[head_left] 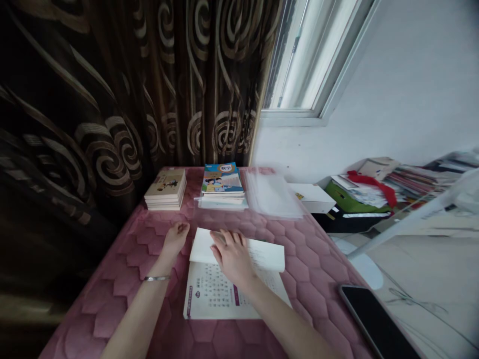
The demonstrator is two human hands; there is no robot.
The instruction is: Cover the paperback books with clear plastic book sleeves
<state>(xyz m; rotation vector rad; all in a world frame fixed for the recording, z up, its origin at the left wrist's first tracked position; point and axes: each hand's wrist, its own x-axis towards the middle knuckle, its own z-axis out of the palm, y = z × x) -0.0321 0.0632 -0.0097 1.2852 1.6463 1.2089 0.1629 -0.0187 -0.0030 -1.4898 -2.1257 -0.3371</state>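
An opened workbook [209,299] with printed text and purple headings lies on the pink quilted cover [149,294]. Its upper part is a whitish leaf or cover [267,253], folded over. My right hand [234,259] rests flat on that fold, fingers stretched out and slightly spread, hiding part of the print. Left of the book, my left hand [175,239] hovers or rests by its upper left corner, apart from it. Its fingers are curled in, and nothing shows in them. A bracelet [157,278] circles the left wrist.
Behind the book stand a stack of tan books [165,184], a pile topped by a blue textbook [222,178] and clear plastic sleeves [275,194]. A phone [376,319] lies at the right edge. Further right are a white box [312,198] and heaped papers [359,192].
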